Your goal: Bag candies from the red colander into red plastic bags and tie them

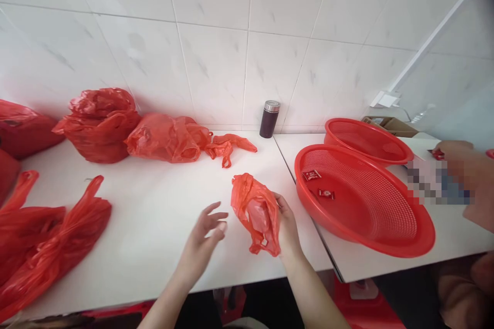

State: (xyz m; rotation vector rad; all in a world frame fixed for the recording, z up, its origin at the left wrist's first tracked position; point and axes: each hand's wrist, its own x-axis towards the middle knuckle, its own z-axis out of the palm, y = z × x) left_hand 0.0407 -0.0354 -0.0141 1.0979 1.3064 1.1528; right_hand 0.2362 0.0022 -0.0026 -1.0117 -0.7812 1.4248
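Two forearms (175,280) extending over white table (154,216). Right hand (287,223) gripping red plastic bag (257,211) at its right edge, fingers partly hidden behind. Left hand (204,234) hovering just beside bag, fingers parted, thumb out, holding nothing. Bag filling space between hands, left of red basket (328,221).

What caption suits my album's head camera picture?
Right hand holds a red plastic bag while the left hand hovers beside it.
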